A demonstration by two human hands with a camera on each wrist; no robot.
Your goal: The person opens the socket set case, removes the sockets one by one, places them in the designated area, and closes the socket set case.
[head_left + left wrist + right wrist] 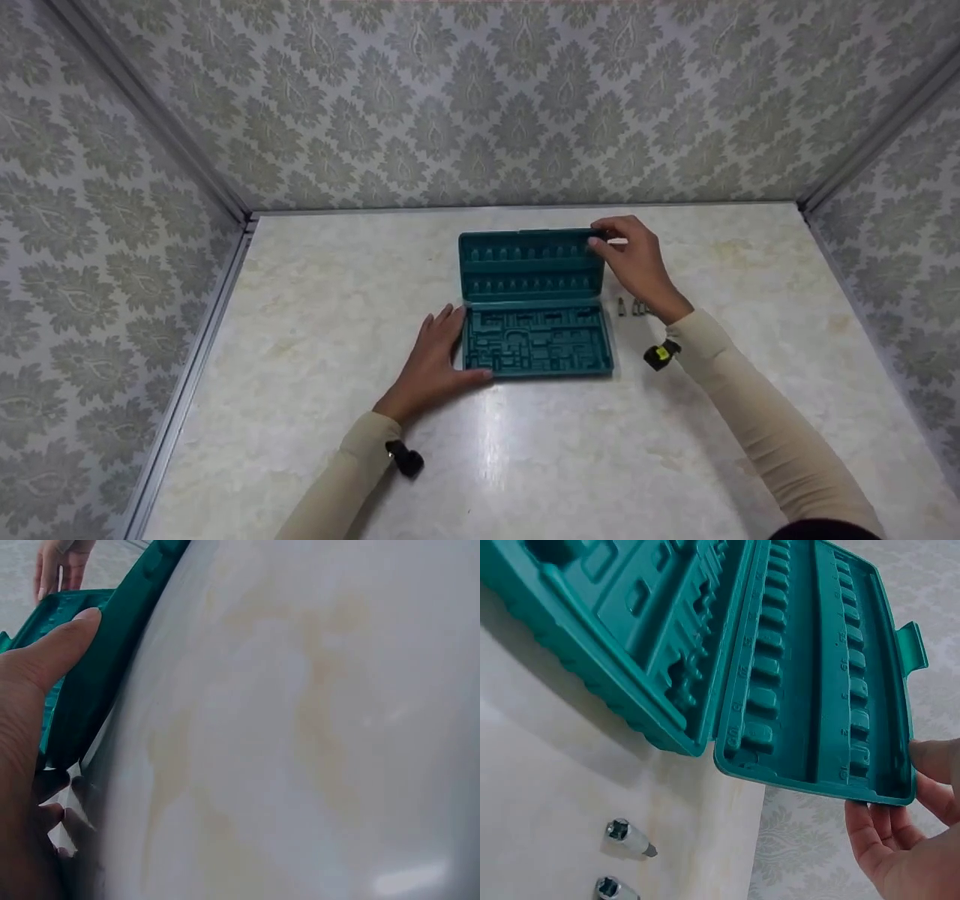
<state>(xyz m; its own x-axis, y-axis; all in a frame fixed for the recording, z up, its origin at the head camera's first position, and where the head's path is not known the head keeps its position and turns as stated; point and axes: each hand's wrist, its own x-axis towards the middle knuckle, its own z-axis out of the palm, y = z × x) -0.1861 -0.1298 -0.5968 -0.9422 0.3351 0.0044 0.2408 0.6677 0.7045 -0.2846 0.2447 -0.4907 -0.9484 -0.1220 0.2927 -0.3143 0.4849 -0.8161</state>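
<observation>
A green plastic socket set case (536,341) lies opened on the table, its lid (529,264) raised at the back. Moulded recesses fill the base, and two rows of numbered slots run along the lid (795,660). My right hand (634,259) pinches the lid's far right corner, thumb on the inner side and fingers behind. At the near left corner, my left hand (439,360) holds the base, with the thumb (67,645) over the front rim and the fingers along the left side. Several small metal bit sockets (622,307) stand right of the case, partly covered by my right wrist.
The pale marbled table (337,262) extends around the case. Patterned wall panels (517,105) enclose its back and both sides. In the right wrist view, two bit sockets (630,836) lie on the table beside the hinge end, and a latch tab (911,649) sticks out from the lid's edge.
</observation>
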